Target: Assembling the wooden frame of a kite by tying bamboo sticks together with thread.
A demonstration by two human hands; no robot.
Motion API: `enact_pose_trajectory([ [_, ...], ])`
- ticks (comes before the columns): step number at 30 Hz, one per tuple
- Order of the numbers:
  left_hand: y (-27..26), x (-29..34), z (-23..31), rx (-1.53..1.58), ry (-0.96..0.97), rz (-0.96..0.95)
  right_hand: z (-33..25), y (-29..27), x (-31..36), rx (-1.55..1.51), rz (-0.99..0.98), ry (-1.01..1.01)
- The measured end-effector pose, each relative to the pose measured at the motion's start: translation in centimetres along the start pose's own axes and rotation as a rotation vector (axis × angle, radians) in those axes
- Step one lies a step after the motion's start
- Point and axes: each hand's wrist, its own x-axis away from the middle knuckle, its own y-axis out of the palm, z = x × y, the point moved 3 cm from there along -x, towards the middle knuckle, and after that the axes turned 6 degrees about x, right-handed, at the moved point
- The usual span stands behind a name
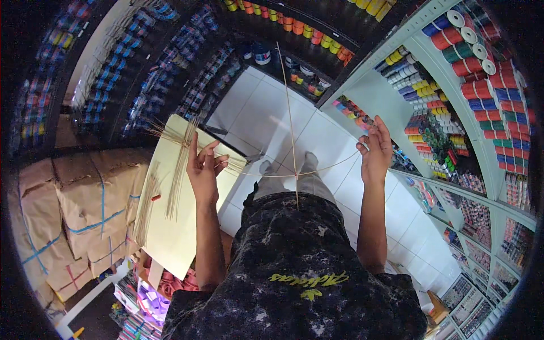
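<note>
In front of my torso I hold a cross of two thin tan sticks, like a kite frame. Its crosswise stick point(326, 169) is bowed, its middle sagging toward me. My left hand point(205, 170) pinches that stick near one end, index finger pointing up. At the other end, my right hand point(375, 152) grips it between thumb and fingertip, the other fingers raised. A long straight stick point(287, 102) crosses it at a small reddish joint and runs away from my shirt. Beside my left hand, several loose thin sticks point(180, 170) lie over a pale yellow board point(170, 243).
A small red-orange piece point(156, 198) lies on the board. Brown paper parcels point(85, 198) tied with blue string stand at the left. Shelves of thread spools point(473, 65) rise on the right, with dark racks point(170, 73) at far left. White floor tiles point(249, 113) lie below.
</note>
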Motion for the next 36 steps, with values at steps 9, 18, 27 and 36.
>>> enact_pose_trajectory([
  [9, -0.1, -0.8, 0.1, -0.022, 0.032, -0.027, -1.2, 1.4, 1.0, -0.032, -0.159, 0.008],
  [18, 0.2, -1.2, 0.1, -0.055, 0.051, -0.102, -1.4, 1.0, 0.8, -0.028, -0.188, 0.026],
  [27, 0.4, -1.3, 0.6, -0.117, 0.029, -0.149, -1.9, 1.1, 0.7, 0.053, -0.197, 0.04],
  [36, 1.0, -1.1, 0.8, -0.134, 0.038, -0.173, -1.7, 0.8, 0.6, 0.107, -0.192, 0.046],
])
